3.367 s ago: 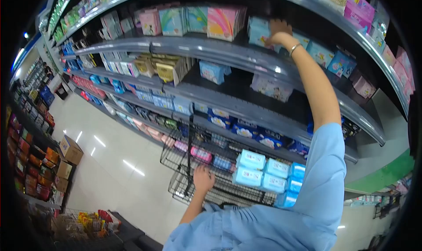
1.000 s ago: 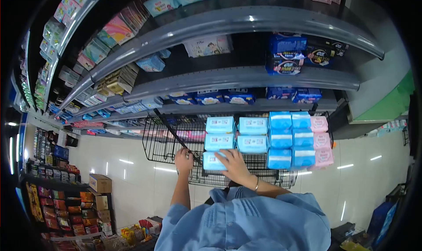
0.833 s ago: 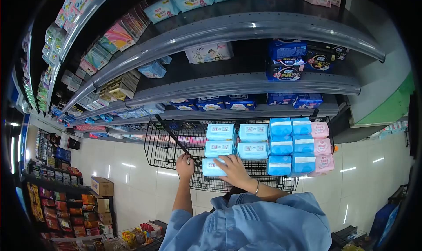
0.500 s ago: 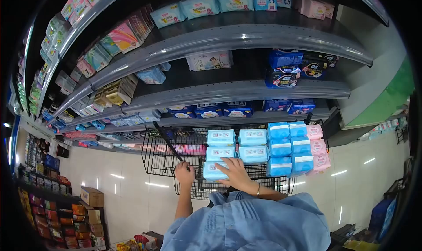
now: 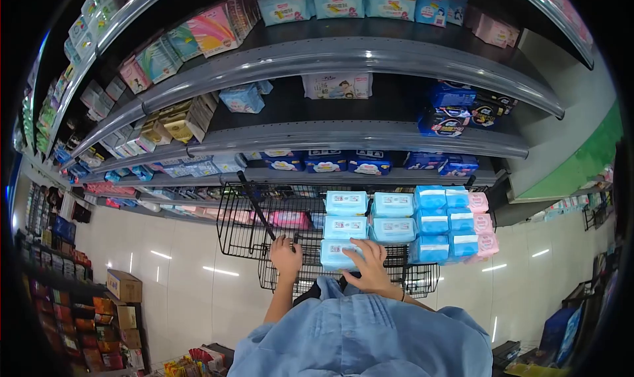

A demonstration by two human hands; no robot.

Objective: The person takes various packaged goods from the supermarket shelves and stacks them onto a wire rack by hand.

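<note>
In front of me is a black wire cart (image 5: pixel 231 225) carrying rows of light blue packs (image 5: pixel 393 229), brighter blue packs (image 5: pixel 433 221) and pink packs (image 5: pixel 484 224). My right hand (image 5: pixel 371 264) lies with spread fingers on the right side of the nearest light blue pack (image 5: pixel 335 254), at the near end of the left row. My left hand (image 5: pixel 286 256) is curled at the lower end of the cart's black bar (image 5: pixel 256 205), left of that pack. Its fingers are bent; what lies inside them is hidden.
Curved store shelves (image 5: pixel 317 53) with packaged goods rise beyond the cart. Light blue packs (image 5: pixel 339 3) stand on the upper shelf, dark blue packs (image 5: pixel 446 122) lower right. Cardboard boxes (image 5: pixel 124 286) and a snack display (image 5: pixel 72 317) are at lower left.
My right hand came down from the upper shelf to the near pack in the cart. My left hand moved to the bar. Most recently, the view shifted slightly, with both hands staying near their places.
</note>
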